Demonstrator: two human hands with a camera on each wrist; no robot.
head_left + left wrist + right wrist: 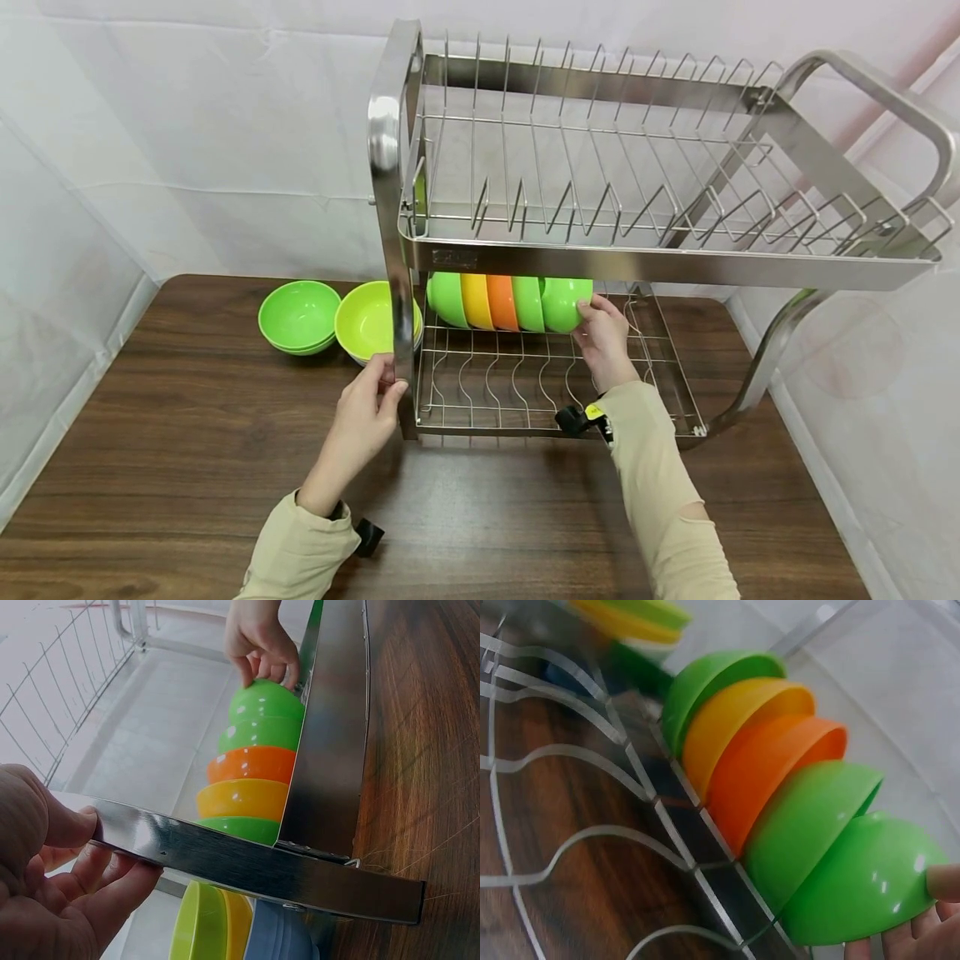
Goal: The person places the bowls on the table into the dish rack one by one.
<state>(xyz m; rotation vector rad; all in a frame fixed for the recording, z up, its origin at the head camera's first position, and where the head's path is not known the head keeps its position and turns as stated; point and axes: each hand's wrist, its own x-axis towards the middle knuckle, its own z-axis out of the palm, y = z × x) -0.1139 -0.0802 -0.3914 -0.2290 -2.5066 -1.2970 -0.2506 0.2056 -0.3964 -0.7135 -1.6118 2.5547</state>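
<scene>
My right hand (pixel 604 335) pinches the rim side of a green bowl (pixel 564 305), the rightmost in a row on the lower tier of a metal dish rack (pixel 555 262). Touching it stand another green bowl (pixel 810 832), an orange bowl (pixel 769 780), a yellow bowl (pixel 739 724) and a further green bowl (pixel 705 694), all tipped on their sides. With thumb and fingers, my left hand (pixel 366 404) grips the rack's front left post (pixel 187 840). In the head view the upper tier's front bar covers the tops of the bowls.
Left of the rack, a green bowl stack (pixel 300 315) and a yellow-green bowl (pixel 366 321) on other bowls stand on the wooden table (pixel 187 433). The rack's upper tier (pixel 600 167) has upright wire dividers above the right hand. White sheeting (pixel 225 125) hangs behind.
</scene>
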